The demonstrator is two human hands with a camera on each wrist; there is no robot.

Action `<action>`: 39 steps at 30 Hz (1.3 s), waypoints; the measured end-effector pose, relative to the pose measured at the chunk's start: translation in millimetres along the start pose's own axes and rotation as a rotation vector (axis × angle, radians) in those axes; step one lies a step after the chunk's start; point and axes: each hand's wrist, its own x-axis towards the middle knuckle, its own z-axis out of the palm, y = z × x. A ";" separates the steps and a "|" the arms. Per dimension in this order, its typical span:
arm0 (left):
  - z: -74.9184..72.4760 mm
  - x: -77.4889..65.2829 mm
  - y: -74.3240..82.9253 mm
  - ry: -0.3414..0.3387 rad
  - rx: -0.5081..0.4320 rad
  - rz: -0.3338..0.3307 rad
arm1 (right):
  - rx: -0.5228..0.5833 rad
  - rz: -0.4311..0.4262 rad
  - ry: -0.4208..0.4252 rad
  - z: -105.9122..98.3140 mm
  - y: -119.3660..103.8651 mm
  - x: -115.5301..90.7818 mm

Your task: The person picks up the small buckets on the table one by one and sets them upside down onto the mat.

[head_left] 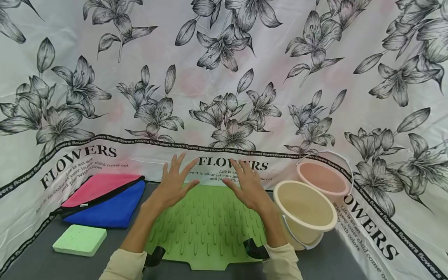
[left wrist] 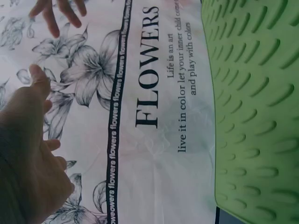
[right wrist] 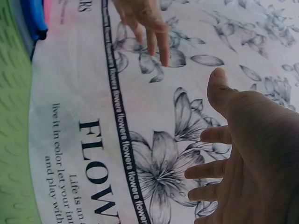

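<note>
Both hands are raised over a green mat (head_left: 206,225) with rows of small raised ridges and a tab at its near edge. My left hand (head_left: 172,184) has its fingers spread and holds nothing. Opposite it, the right hand (head_left: 247,186) is also spread, with thumbs pointing toward each other across a gap. In the left wrist view the left hand (left wrist: 35,154) shows at the left, apart from the ridged mat (left wrist: 257,107). The right wrist view has the right hand (right wrist: 257,154) with fingers extended and nothing between them.
A pink and blue zippered pouch (head_left: 108,206) lies at the left, with a light green sponge block (head_left: 79,240) before it. To the right stand a cream bucket (head_left: 290,221) and a pink bucket (head_left: 322,179) behind it. Flower-printed cloth (head_left: 196,85) rises behind the dark table (head_left: 38,264).
</note>
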 end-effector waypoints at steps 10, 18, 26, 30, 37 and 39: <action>12.5 9.3 14.1 0.146 -0.087 0.028 | 0.031 -0.088 0.170 -19.4 -5.0 -5.1; 23.3 14.2 17.0 0.200 -0.164 0.086 | 0.067 -0.085 0.261 -35.0 6.2 -12.8; 46.9 25.8 22.4 0.225 -0.250 0.105 | 0.008 -0.062 0.287 -46.1 22.3 -22.5; 59.5 30.7 29.4 0.208 -0.280 0.110 | -0.014 -0.043 0.297 -49.3 29.2 -26.9; 85.9 37.3 50.3 0.154 -0.373 0.101 | -0.046 -0.020 0.341 -52.1 44.2 -42.0; 93.6 39.1 57.3 0.133 -0.401 0.112 | -0.062 -0.012 0.358 -54.4 47.2 -45.5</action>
